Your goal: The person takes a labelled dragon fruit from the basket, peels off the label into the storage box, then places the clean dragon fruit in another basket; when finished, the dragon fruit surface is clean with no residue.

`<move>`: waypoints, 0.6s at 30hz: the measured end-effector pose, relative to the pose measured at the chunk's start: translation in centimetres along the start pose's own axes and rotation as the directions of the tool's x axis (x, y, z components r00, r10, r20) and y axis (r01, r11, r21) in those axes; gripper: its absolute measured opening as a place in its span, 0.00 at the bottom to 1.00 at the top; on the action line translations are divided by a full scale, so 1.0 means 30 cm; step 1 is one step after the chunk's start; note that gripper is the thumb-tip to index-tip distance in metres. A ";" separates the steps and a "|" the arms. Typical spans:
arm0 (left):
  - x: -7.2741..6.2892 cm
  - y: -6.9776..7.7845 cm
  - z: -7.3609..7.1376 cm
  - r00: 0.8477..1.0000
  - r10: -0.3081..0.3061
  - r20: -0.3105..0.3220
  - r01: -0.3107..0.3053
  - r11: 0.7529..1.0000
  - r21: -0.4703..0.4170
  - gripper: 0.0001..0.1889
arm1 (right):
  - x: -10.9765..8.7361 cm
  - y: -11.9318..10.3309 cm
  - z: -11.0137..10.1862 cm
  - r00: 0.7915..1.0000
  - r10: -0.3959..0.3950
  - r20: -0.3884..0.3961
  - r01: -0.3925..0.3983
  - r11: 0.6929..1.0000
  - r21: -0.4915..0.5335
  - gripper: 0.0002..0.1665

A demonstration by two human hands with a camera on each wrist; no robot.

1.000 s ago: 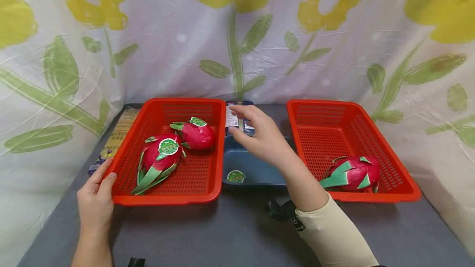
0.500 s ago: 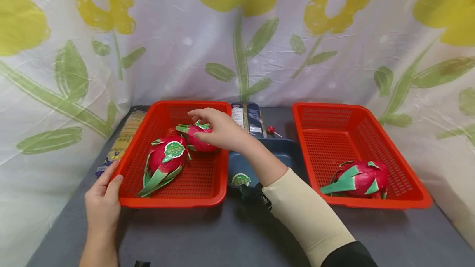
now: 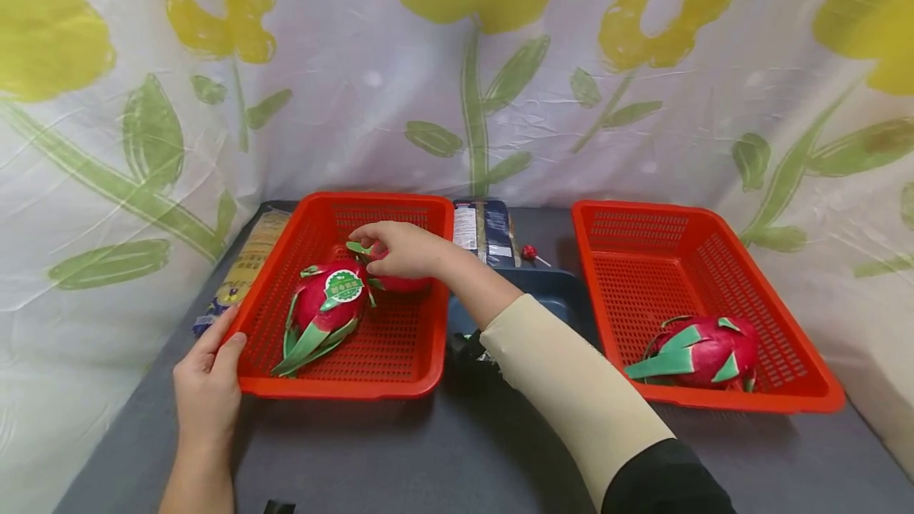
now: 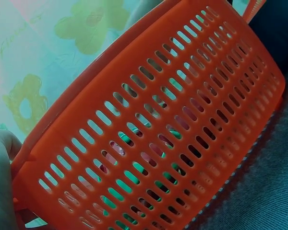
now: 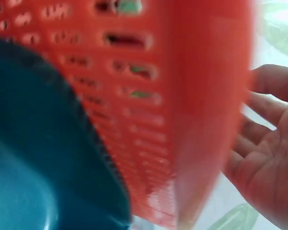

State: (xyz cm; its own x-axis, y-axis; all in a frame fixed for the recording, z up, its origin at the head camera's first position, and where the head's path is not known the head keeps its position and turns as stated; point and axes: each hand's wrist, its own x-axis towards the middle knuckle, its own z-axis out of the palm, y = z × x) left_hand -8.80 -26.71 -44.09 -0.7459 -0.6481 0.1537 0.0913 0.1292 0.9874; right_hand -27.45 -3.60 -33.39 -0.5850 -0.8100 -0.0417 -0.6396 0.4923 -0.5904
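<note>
My left hand point(image 3: 209, 375) grips the near left corner of a red perforated plastic basket point(image 3: 343, 389), also filling the left wrist view. Inside lie two pink dragon fruits with green scales. The larger dragon fruit point(image 3: 314, 314), with a green-and-white label, is at the left. My right hand point(image 3: 407, 251) reaches into the basket over the smaller dragon fruit point(image 3: 400, 285), partly covering it. Its thumb and bent forefinger are spread over the fruit. In the right wrist view, the right hand's fingers point(image 5: 266, 108) pass behind the basket's rim, which hides their tips.
A second red basket point(image 3: 628, 264) on the right holds another dragon fruit point(image 3: 707, 351). Between the baskets stands a blue tray point(image 3: 553, 292), with a dark packet point(image 3: 493, 228) and a red lollipop point(image 3: 529, 252) behind it. A yellow packet point(image 3: 250, 260) lies left of the left basket.
My right hand has moved left from above the blue tray into the left basket and lowered over the smaller dragon fruit. The left hand keeps its hold; the whole view has shifted slightly.
</note>
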 end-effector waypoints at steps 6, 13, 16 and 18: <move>-0.002 0.002 -0.001 1.000 0.008 0.008 -0.008 0.999 0.033 0.21 | 0.034 0.020 0.035 0.993 0.027 0.111 -0.027 1.000 -0.006 0.36; -0.009 0.005 0.000 0.998 0.061 0.010 -0.061 0.997 0.037 0.21 | 0.065 0.003 0.112 0.987 0.014 0.161 0.001 0.996 -0.093 0.45; -0.010 0.006 0.000 0.998 0.065 0.012 -0.065 0.997 0.031 0.21 | 0.072 -0.001 0.131 0.990 0.028 0.139 -0.009 0.991 -0.132 0.48; -0.011 0.009 0.000 0.998 0.061 0.013 -0.061 0.998 0.034 0.21 | 0.075 -0.002 0.137 0.991 0.038 0.126 -0.019 0.989 -0.146 0.50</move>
State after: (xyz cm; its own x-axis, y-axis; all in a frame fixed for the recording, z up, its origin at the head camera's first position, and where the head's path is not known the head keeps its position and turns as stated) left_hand -8.53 -26.47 -43.87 -0.7477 -0.6291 0.2127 0.1139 0.1941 0.9743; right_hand -26.67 -6.76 -36.77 -0.5411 -0.8245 -0.1656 -0.6941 0.5490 -0.4656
